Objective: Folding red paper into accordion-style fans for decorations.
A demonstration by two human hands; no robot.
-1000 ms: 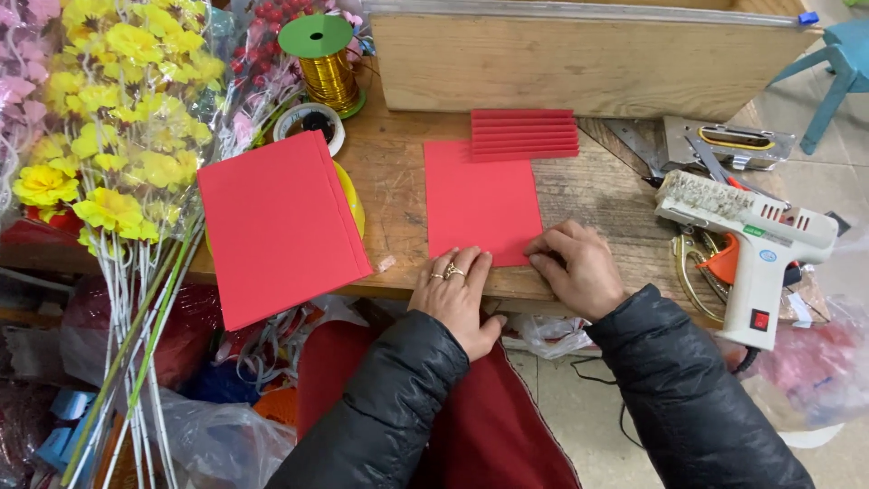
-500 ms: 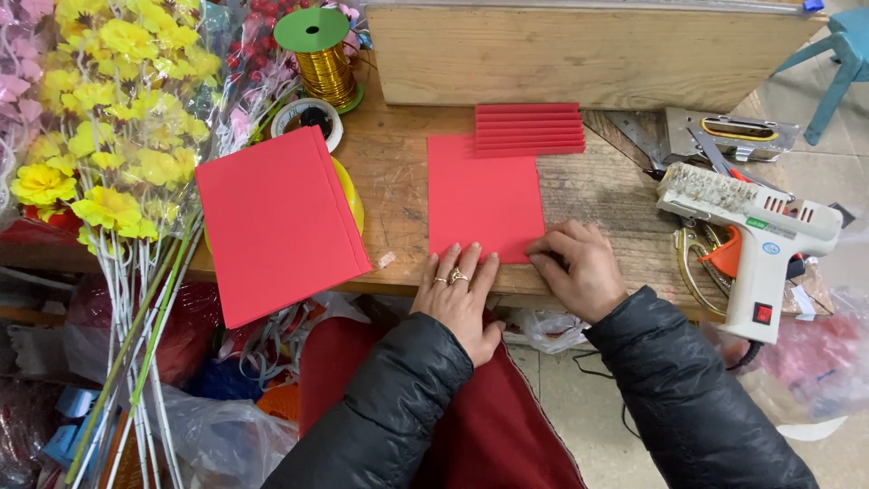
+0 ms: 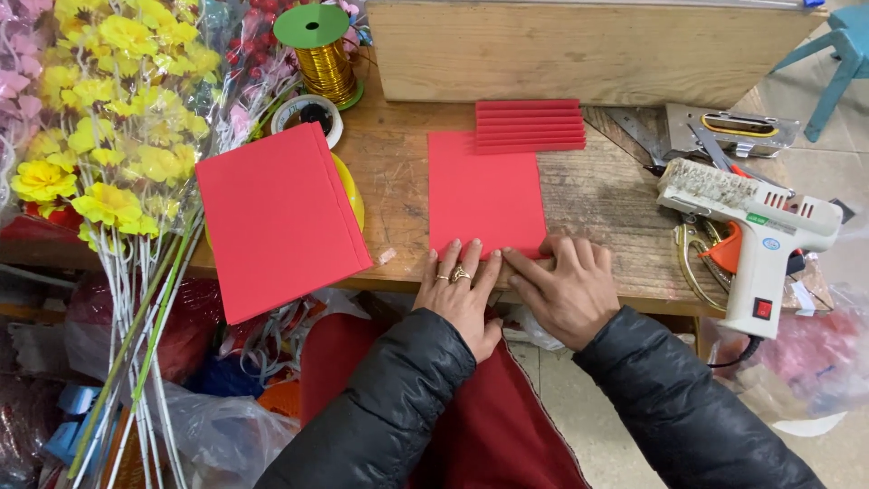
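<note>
Now both hands, left (image 3: 460, 292) and right (image 3: 566, 288), press flat (fingers extended, gripping nothing) on the red paper's (image 3: 485, 192) near edge.

Worn wooden bench (image 3: 606, 195), red paper sheet (image 3: 484, 195), glue gun (image 3: 756, 226), possibly tape roll (image 3: 308, 116)

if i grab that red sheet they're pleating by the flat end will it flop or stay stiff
The red sheet would probably flop a little: it looks thin and lies flat on the workbench. Its pleated far end looks likelier to hold shape, since the folds stand as crisp ridges. It seems light and could slide, as both the left hand and right hand press its near edge.
</note>
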